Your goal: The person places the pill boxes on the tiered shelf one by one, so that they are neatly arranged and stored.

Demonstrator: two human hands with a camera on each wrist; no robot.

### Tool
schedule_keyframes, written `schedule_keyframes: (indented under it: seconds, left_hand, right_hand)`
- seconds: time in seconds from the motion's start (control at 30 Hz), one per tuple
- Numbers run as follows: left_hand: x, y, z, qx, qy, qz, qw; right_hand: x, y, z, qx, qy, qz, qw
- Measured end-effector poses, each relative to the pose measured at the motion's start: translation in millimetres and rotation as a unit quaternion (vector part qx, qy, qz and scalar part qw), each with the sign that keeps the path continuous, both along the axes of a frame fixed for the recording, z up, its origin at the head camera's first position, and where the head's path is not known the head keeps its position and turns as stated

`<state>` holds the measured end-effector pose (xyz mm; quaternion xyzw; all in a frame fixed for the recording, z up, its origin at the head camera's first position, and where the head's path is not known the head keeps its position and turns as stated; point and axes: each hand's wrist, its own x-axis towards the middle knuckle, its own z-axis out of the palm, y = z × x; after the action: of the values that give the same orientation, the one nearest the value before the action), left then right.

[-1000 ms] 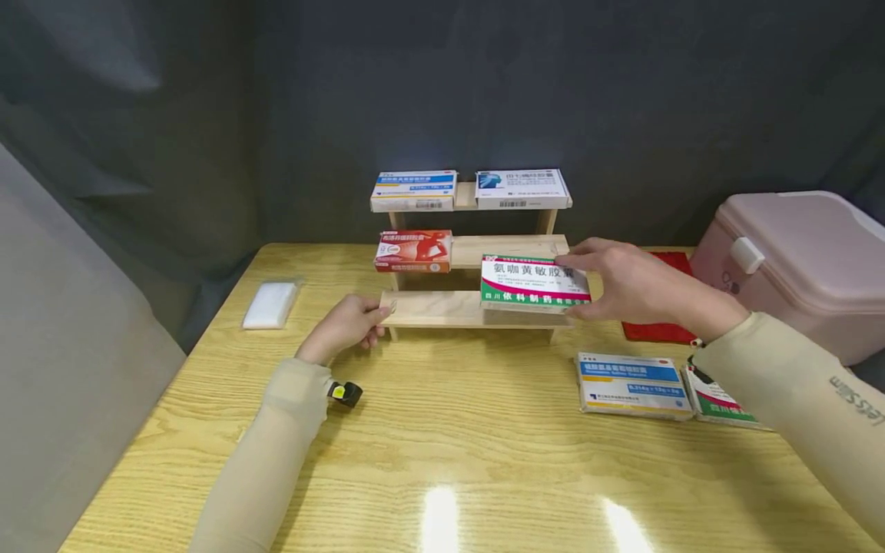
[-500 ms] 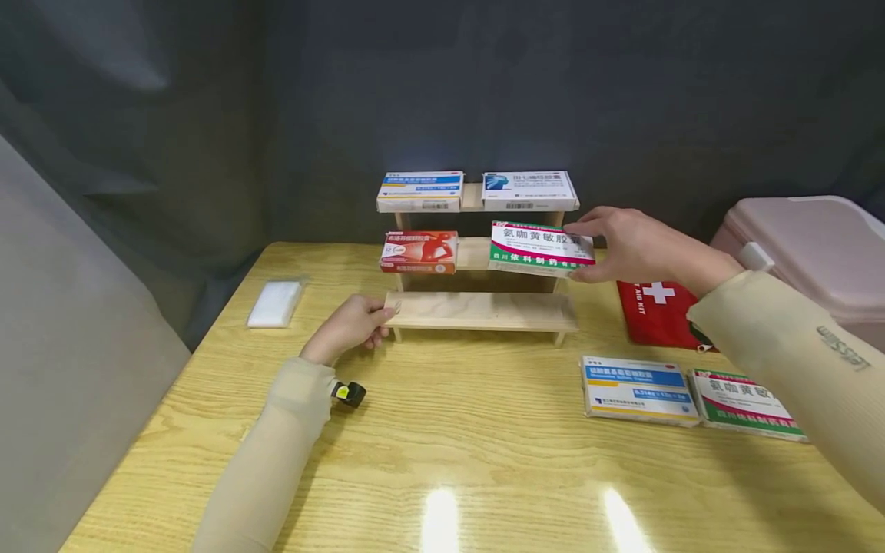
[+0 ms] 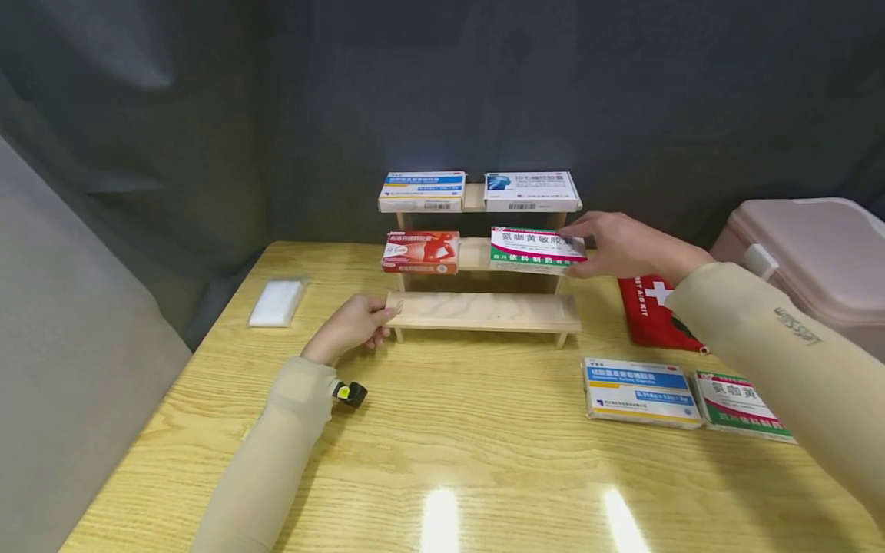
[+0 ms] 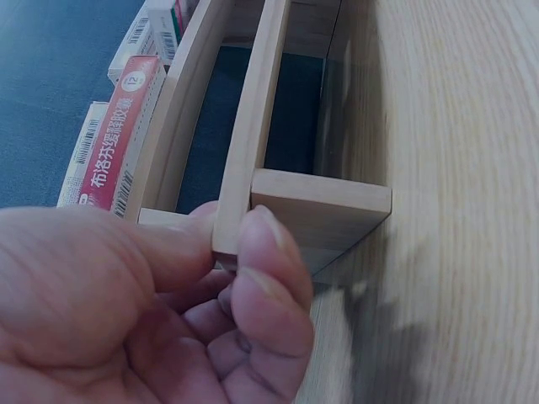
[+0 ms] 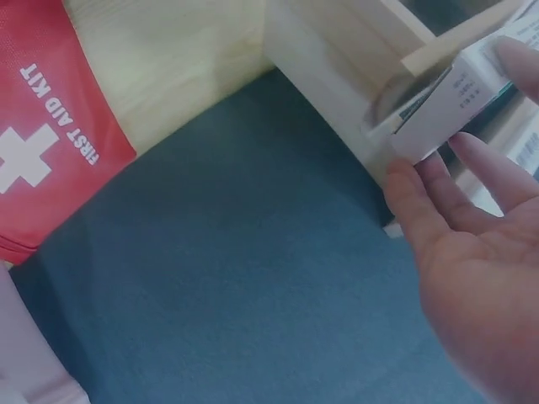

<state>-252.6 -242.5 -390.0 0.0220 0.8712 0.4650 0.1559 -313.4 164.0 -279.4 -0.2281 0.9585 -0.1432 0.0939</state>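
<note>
A three-step wooden rack point(image 3: 484, 311) stands on the table. My left hand point(image 3: 353, 324) pinches the left end of its lowest step between thumb and curled fingers, as the left wrist view shows close up. At the right end of the middle step, my right hand point(image 3: 618, 246) holds a white, green and magenta medicine box point(image 3: 535, 250) by its right end. Left of it on the same step lies a red medicine box point(image 3: 420, 253). The top step carries a blue and white medicine box point(image 3: 422, 192) and a white medicine box point(image 3: 531, 192).
Right of the rack lie another blue and white box point(image 3: 641, 392) and a second green and magenta box point(image 3: 740, 405). Behind them are a red first aid pouch point(image 3: 646, 315) and a pink lidded bin point(image 3: 816, 246). A white packet point(image 3: 276, 303) lies at left.
My right hand has carried the green and magenta box up and back from above the lowest step to the middle step. The left hand keeps its grip on the rack.
</note>
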Motion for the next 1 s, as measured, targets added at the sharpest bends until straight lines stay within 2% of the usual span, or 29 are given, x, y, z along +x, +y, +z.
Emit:
schedule_keyframes:
  seconds: [0.27, 0.57, 1.0]
  left_hand:
    - [0.5, 0.7, 0.1, 0.002, -0.003, 0.003, 1.0000]
    - [2.4, 1.2, 3.9, -0.001, -0.002, -0.001, 1.0000]
    - [0.6, 0.3, 2.6, -0.002, -0.009, 0.006, 0.9999]
  right_hand:
    - [-6.3, -4.2, -6.1, 0.007, -0.017, 0.000, 0.9998]
    - [-5.8, -6.7, -4.4, 0.018, -0.014, 0.009, 0.9997]
    - [-1.6, 1.7, -2.7, 0.015, -0.016, -0.001, 0.9998]
